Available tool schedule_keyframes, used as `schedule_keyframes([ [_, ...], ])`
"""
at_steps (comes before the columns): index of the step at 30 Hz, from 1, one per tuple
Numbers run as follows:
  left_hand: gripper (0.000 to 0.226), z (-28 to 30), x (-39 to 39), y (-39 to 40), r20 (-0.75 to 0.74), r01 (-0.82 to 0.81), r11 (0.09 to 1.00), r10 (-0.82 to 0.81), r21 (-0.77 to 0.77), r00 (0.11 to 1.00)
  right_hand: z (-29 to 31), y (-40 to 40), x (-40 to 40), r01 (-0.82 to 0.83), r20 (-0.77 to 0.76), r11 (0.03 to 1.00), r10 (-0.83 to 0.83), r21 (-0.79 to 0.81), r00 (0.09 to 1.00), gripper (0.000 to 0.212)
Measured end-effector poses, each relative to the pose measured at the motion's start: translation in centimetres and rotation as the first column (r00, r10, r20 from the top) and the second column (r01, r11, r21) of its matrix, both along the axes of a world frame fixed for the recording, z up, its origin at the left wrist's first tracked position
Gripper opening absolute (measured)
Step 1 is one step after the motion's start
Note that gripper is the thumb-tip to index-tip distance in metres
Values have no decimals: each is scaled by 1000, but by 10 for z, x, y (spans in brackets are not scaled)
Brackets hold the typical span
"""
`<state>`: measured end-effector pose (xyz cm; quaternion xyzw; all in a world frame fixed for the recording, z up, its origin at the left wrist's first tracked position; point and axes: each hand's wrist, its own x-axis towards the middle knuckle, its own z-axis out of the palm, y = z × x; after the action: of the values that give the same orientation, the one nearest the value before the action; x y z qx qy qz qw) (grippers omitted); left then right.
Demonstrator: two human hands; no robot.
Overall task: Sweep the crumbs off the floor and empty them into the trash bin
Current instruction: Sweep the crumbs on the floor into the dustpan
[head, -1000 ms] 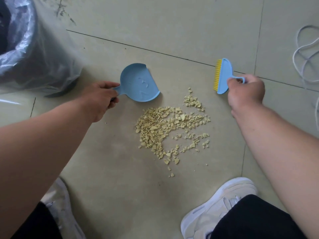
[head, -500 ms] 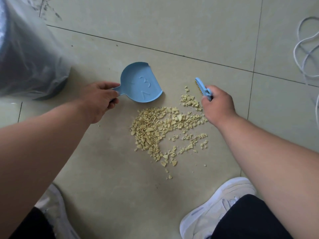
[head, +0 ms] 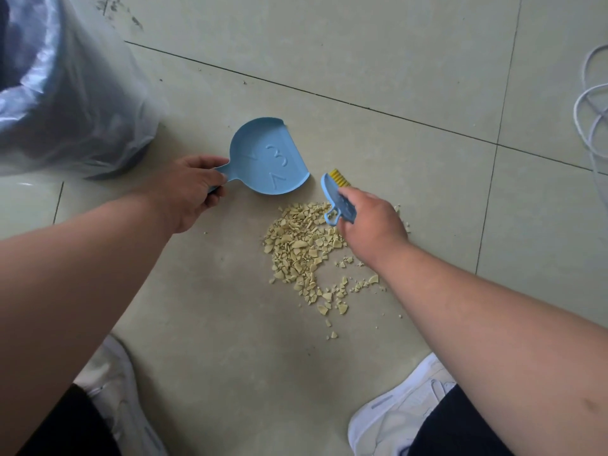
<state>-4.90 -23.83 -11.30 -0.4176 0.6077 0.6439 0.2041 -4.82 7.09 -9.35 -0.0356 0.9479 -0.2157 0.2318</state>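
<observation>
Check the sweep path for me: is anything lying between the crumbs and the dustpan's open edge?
Nothing visible: only bare floor tile separates the crumbs from the dustpan; the brush hovers beside its edge.

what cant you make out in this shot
Head view only:
- Trash bin: cut off by the left and top edges, and its inside is veiled by the plastic liner.
- Brush: the handle is partly covered by the right hand; bristle contact with the floor is unclear.
- Crumbs: some hidden under the right hand.
- White cable: cut off by the right edge.
</observation>
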Motion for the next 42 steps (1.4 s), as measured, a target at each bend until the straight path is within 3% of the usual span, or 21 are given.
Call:
schedule_keyframes([
  [5,27,0,11,-16,2,-7,1000,7,-13,1000,5,-8,4,-69,7,998,69,-14,998,54],
  [8,27,2,18,-19,-1,-11,1000,11,-12,1000,13,7,-7,169,83,980,-161,-108,983,46],
  [10,27,3,21,-20,-4,-10,1000,10,-14,1000,17,25,-16,292,48,950,-288,-114,956,45],
  [15,27,4,27,-23,8,-2,999,2,-39,1000,28,75,-24,382,-81,921,-376,79,923,43],
  [18,27,2,30,-25,14,19,998,-18,-58,1000,26,99,-14,414,-47,894,-412,172,910,37],
  [22,24,2,35,-24,15,51,996,-50,-72,999,24,104,10,418,33,892,-429,174,902,24],
  [28,21,5,44,-30,9,60,995,-60,-84,998,14,66,39,425,76,904,-427,40,901,54],
  [37,20,3,60,-51,-1,78,992,-79,-97,997,15,16,46,410,158,909,-395,-78,905,54],
  [42,25,-2,63,-69,15,110,985,-109,-133,994,23,36,41,536,69,841,-531,-76,844,44],
])
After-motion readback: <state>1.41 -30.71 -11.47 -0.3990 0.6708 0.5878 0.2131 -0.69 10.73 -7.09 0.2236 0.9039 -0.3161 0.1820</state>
